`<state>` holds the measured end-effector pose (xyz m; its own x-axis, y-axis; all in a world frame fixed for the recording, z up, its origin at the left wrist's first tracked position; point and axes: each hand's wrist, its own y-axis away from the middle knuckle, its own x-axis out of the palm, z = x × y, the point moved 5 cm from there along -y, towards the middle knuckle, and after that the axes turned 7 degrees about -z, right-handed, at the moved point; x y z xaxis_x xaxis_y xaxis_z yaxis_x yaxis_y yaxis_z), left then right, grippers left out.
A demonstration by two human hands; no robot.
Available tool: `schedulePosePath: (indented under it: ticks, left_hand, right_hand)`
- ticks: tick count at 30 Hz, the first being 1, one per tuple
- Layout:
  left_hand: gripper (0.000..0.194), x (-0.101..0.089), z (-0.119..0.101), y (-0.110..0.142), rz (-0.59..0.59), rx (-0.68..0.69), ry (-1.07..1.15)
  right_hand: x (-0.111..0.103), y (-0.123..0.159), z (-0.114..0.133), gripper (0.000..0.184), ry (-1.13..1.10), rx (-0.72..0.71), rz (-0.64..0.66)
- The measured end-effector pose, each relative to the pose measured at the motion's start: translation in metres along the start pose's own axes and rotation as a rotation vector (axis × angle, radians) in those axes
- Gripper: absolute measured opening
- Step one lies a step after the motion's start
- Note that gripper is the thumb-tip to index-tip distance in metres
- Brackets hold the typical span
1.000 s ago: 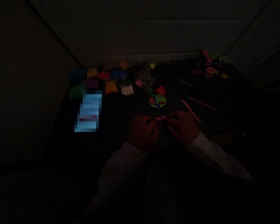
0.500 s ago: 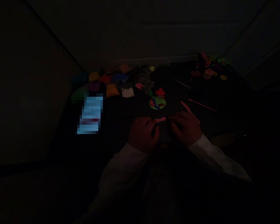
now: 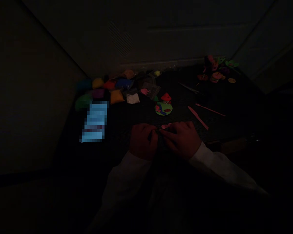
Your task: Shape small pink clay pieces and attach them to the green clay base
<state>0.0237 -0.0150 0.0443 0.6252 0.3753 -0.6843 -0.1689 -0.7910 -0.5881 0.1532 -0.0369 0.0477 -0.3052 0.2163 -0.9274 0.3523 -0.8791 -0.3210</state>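
In dim light, a short row of small pink clay pieces [image 3: 163, 126] lies on the dark table, partly covered by my right fingers. My left hand [image 3: 144, 140] is curled at its left end, thumb and fingers drawn together; whatever they pinch is too dark to make out. Fingertips of my right hand [image 3: 182, 138] meet the left ones just in front of the pieces, also closed, their contents hidden. Just beyond stands a round green clay base [image 3: 166, 108] with a blue strip, pink bits and a red-roofed clay mushroom house [image 3: 166, 97].
A pink plastic knife [image 3: 197, 117] and a thin pink stick tool [image 3: 210, 110] lie to the right. Scissors [image 3: 190, 88] rest farther back. Bags of coloured clay [image 3: 117, 97] line the back left, near a lit phone [image 3: 95, 122]. Clay figures [image 3: 217, 76] stand back right.
My right hand has moved left until its fingertips meet my left hand, covering part of the pink row. The knife is now fully uncovered. The view has shifted slightly.
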Motion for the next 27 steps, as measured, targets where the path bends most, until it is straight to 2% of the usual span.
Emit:
schedulePosePath:
  ticks: [27]
  left_hand:
    - [0.015,-0.0001,-0.0002,0.0005,0.020,-0.009,-0.002]
  right_hand:
    - [0.0010,-0.0005,-0.0051,0.033,0.030,0.052,0.007]
